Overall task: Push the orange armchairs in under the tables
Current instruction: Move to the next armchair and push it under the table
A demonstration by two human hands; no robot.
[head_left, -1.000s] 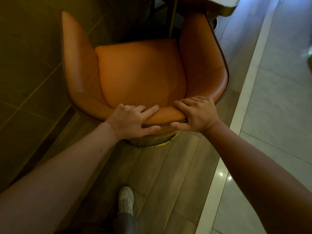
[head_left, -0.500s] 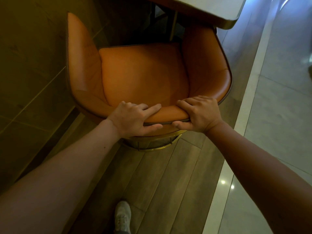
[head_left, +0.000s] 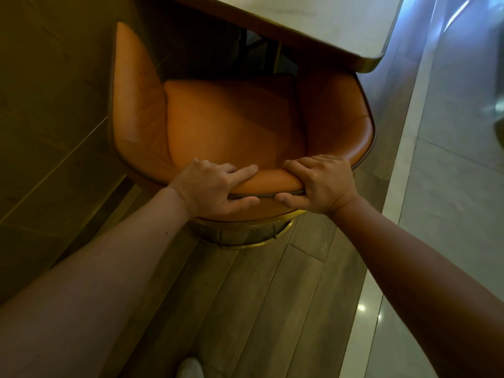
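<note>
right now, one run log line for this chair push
phase: pushing | left hand: gripping backrest rim | right hand: gripping backrest rim | orange armchair: front at table edge | seat: mostly uncovered
</note>
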